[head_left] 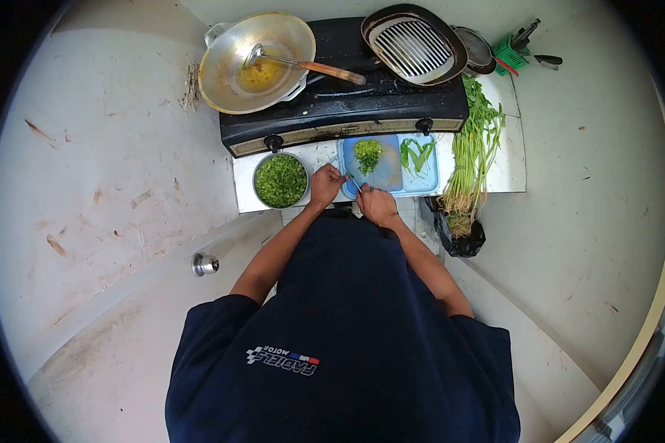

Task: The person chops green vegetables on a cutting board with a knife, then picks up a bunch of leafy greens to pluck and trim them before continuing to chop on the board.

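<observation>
My right hand (377,205) is closed round a small knife at the front edge of a blue chopping board (430,186). The thin knife blade (352,179) points up and left toward my left hand (326,184). That hand is pinched at the board's left edge, and whatever is between its fingers is too small to name. Finely chopped greens (367,155) lie in a heap on the board, with several loose green leaves (417,155) at its right end. Left of my hands stands a round metal bowl (256,190) full of chopped greens (281,180).
Behind the board is a black stove (340,105) carrying a wok (213,70) with a wooden-handled ladle (334,72), and a grill pan (459,46). Long leafy stalks with roots (469,166) hang over a black plastic bag (471,245) at right. A green basket (507,56) holds utensils.
</observation>
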Demonstrator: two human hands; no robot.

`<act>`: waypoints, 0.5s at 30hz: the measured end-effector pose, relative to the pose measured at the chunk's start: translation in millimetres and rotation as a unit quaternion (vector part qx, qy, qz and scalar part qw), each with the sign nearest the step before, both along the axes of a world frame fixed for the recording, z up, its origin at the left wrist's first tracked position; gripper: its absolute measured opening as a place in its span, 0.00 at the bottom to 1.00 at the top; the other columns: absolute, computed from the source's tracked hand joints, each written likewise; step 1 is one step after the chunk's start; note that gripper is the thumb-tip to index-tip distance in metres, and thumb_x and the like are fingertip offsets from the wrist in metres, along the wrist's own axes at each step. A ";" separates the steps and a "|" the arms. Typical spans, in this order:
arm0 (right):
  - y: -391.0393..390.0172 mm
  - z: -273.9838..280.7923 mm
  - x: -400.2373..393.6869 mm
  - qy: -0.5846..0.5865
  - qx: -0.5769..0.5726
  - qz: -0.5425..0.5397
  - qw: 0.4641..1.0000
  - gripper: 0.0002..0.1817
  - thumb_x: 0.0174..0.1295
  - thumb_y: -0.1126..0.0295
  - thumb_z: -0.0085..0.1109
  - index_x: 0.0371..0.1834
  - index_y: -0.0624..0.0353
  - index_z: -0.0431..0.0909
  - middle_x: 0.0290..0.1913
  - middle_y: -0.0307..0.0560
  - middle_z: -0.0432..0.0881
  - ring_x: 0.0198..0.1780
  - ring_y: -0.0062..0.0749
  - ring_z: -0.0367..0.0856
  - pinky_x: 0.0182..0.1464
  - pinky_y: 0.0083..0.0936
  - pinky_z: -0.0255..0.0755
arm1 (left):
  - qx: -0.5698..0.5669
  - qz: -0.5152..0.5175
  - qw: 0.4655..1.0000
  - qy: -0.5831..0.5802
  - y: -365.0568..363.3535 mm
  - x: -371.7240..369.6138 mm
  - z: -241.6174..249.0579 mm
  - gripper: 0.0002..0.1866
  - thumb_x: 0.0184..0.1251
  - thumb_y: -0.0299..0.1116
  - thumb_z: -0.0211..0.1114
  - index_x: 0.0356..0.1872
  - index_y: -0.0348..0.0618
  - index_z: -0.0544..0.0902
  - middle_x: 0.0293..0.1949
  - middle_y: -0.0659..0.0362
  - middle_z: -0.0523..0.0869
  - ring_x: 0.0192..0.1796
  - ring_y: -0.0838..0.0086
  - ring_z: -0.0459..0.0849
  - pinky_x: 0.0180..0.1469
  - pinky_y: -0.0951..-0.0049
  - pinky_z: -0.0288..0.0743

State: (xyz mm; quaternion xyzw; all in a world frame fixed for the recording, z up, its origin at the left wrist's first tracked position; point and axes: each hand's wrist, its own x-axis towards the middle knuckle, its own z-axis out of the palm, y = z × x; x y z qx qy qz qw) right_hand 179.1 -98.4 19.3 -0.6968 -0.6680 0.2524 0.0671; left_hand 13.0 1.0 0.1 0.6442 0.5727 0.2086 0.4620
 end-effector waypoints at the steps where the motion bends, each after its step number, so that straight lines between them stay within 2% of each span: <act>1: -1.3 4.9 2.5 0.000 -0.025 0.004 1.000 0.19 0.77 0.56 0.50 0.43 0.65 0.76 0.28 0.64 0.87 0.32 0.61 0.89 0.37 0.53 0.83 | 0.004 0.005 1.000 -0.009 -1.1 -1.0 -5.8 0.17 0.55 0.35 0.84 0.31 0.35 0.84 0.27 0.53 0.88 0.30 0.67 0.88 0.36 0.67 0.82; 8: -8.6 4.1 10.4 -0.001 -0.059 -0.027 0.998 0.22 0.78 0.54 0.47 0.46 0.66 0.76 0.31 0.67 0.87 0.35 0.66 0.88 0.41 0.55 0.82 | 0.016 0.015 1.000 0.005 -3.3 1.6 -11.4 0.19 0.56 0.39 0.84 0.29 0.35 0.84 0.26 0.52 0.88 0.28 0.68 0.88 0.35 0.67 0.81; 15: -6.7 10.8 10.3 0.010 -0.048 -0.023 0.999 0.21 0.79 0.54 0.47 0.45 0.66 0.76 0.30 0.66 0.87 0.34 0.64 0.88 0.40 0.55 0.82 | -0.023 0.010 1.000 0.014 0.3 6.1 -13.0 0.21 0.57 0.43 0.84 0.29 0.35 0.84 0.26 0.52 0.89 0.28 0.67 0.88 0.35 0.66 0.81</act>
